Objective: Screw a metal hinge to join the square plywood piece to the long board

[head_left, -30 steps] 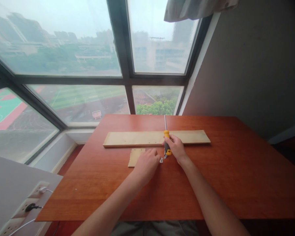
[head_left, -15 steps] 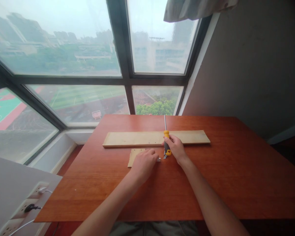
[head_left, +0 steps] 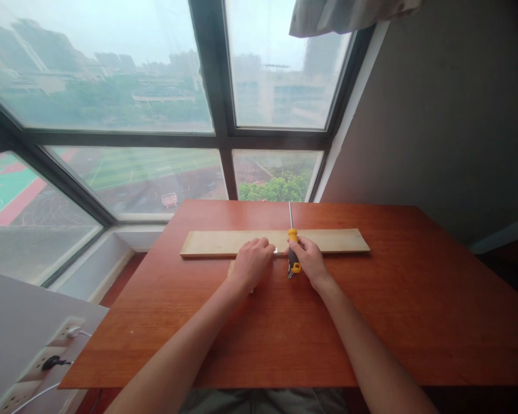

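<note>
In my right hand (head_left: 309,259) is a screwdriver (head_left: 292,236) with a yellow and black handle, its shaft pointing away from me over the long pale board (head_left: 218,242). Below the handle's end, a few small metal pieces (head_left: 290,275) that look like screws show close to the table. My left hand (head_left: 254,259) reaches over the board's near edge, fingers closed on a small shiny metal piece (head_left: 275,250); its exact kind is too small to tell. Under that hand lies a small board (head_left: 231,267), mostly hidden by the palm and wrist.
The reddish-brown wooden table (head_left: 164,322) spreads out around my arms. Beyond its far edge stands a dark-framed window (head_left: 222,138). A grey wall (head_left: 449,126) rises at the right. Sockets (head_left: 37,365) with plugged-in cables are at the lower left.
My left hand has moved away from me with the small metal piece, from beside the small board up to the long board's near edge. My right hand and the screwdriver have stayed put.
</note>
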`<state>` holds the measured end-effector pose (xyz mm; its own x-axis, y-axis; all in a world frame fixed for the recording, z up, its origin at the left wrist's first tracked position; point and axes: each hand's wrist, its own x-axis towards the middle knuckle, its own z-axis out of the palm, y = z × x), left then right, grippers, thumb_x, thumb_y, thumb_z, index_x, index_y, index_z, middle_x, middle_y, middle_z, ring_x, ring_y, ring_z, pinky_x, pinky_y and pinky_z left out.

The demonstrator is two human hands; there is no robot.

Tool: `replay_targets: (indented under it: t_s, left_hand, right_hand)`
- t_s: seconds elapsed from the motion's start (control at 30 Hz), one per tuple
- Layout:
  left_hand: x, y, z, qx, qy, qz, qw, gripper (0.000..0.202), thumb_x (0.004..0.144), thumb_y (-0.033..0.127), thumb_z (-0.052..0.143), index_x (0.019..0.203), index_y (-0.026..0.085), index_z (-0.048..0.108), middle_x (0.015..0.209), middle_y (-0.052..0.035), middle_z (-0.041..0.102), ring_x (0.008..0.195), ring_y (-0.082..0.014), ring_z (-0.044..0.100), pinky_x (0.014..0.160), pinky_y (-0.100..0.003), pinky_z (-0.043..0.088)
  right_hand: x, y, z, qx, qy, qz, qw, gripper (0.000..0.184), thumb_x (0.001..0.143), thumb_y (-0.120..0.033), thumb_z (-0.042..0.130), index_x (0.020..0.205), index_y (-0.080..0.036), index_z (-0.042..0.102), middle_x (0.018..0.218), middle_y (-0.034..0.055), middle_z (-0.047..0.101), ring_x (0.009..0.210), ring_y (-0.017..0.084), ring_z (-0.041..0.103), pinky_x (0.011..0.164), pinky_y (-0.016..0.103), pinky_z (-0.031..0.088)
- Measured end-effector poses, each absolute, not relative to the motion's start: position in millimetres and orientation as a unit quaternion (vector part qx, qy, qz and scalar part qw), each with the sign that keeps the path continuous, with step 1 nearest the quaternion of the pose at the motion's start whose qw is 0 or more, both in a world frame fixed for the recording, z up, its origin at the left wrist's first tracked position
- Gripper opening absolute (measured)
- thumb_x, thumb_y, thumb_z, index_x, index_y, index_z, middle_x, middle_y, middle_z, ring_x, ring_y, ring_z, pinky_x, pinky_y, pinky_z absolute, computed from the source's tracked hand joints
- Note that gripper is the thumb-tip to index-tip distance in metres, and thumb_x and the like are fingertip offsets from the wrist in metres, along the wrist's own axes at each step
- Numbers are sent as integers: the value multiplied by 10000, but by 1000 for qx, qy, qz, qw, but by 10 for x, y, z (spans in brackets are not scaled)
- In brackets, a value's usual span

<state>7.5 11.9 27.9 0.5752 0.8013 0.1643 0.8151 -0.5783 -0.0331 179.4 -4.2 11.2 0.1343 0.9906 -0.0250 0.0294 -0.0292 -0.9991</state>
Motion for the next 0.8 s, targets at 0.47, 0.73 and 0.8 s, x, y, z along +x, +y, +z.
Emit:
replay_targets:
  t_s: [0.47,0.73,0.8]
  left_hand:
    - [36,128,246,-869,-486,-89,38,171,948,231,508,836,190,632,870,-63,587,789,-205,527,704,-323,383]
    - [31,129,254,-864,-492,-94,48,166,947,235,503,844,194,627,874,-62,598,810,-211,543,714,-326,390]
    - [32,132,253,-863,-494,-94,44,159,945,229,502,853,194,627,880,-63,600,818,-212,547,716,-325,395]
  right_hand:
    - [1790,-51,129,-550,-462,470,513,309,790,-491,619,806,-184,592,674,0,656,485,114,564,437,223,463]
    - [1791,-51,104,-549,-458,478,510,293,801,-475,619,817,-184,593,678,-4,652,497,114,564,440,223,462]
    - [1789,-50,99,-549,-457,478,511,295,799,-476,622,825,-183,597,677,-4,652,499,115,563,444,224,461]
